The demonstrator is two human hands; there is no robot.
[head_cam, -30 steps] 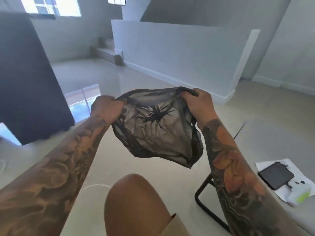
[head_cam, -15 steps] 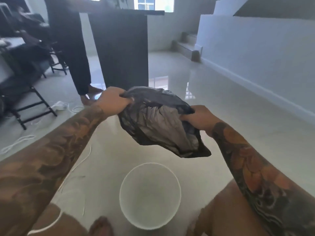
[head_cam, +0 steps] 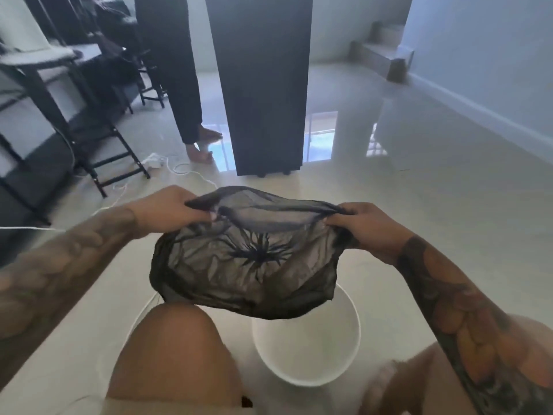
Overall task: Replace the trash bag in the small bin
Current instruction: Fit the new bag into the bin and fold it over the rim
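Two hands hold one thin black trash bag (head_cam: 248,265) open above a small white bin (head_cam: 308,351). Left hand (head_cam: 167,209): fingers curled round the left side of the bag's rim, pinching the film. Right hand (head_cam: 363,227): fingers likewise curled round the right side of the rim. Between the two hands the mouth of the bag is stretched into a wide, flattened opening that faces the camera, and the gathered, star-shaped seam at the bottom of the bag shows through the translucent film. The body of the bag hangs slack below the hands, its lowest folds overlapping the far rim of the bin as seen from the head view; whether film and rim touch cannot be told. The bin stands upright on the pale glossy floor (head_cam: 419,235), between the person's bare knees, the left knee (head_cam: 176,351) covering part of its left side; its inside is white, with no liner fitted. Both forearms are tattooed. Beyond the hands a tall dark panel (head_cam: 263,85) stands on the floor, with window light reflected in the tiles beside it. Just left of the panel stands a second person (head_cam: 176,79), in dark trousers and barefoot. A white cable (head_cam: 179,170) lies on the floor near those feet. At far left are dark chairs (head_cam: 98,136), and at far right a pale wall with a step (head_cam: 386,58) at its end
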